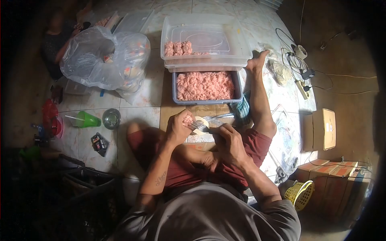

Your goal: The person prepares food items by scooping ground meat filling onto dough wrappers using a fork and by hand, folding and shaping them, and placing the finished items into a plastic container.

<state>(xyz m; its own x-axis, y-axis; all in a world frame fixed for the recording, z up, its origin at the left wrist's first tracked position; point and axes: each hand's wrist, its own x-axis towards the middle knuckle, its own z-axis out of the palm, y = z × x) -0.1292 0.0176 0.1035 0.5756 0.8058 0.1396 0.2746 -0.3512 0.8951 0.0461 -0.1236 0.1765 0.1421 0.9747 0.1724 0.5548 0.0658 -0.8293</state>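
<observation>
My left hand [177, 127] is closed around a lump of pink minced meat [187, 120], part of which shows past the fingers. In my right hand [230, 140] is a metal fork [197, 126], its tines pointing left and close to the meat; whether they touch it I cannot tell. Behind the fork sits a pale round object [200, 121], partly hidden. More metal cutlery [217, 119] lies just beyond my hands. Farther forward, a dark grey tub [175, 96] is filled with minced meat [205, 85].
Stacked clear plastic containers [225, 30] stand behind the tub, with several meat rolls [178, 48] inside. A plastic bag [90, 60], green cup [89, 119] and glass dish [111, 119] are left. Another person [56, 44] is far left. Cables and a power strip [302, 90] lie right.
</observation>
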